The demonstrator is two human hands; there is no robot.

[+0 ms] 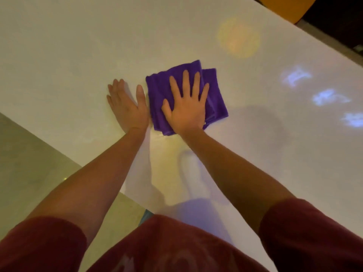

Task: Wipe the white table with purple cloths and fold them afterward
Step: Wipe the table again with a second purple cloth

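Glossy and pale, the white rectangular table (78,46) stretched away under coloured light, with a round yellow-orange glow (238,37) near its far side and three bluish-white patches of light (330,98) scattered toward the right edge. A folded purple terry cloth (159,89) lay roughly mid-table, its layers slightly offset so that a second edge showed at the upper right. The person's right hand (186,108) was pressed flat on top of it, palm down, fingers spread wide and gripping nothing. The left hand (127,107) rested flat on the bare tabletop just beside the cloth's left edge, fingers extended and close together, thumb lying along the cloth's border; whether it touched the fabric I could not tell. Both bare forearms reached out from dark red short sleeves (314,232). Beige floor (29,163) showed past the table's near-left edge.
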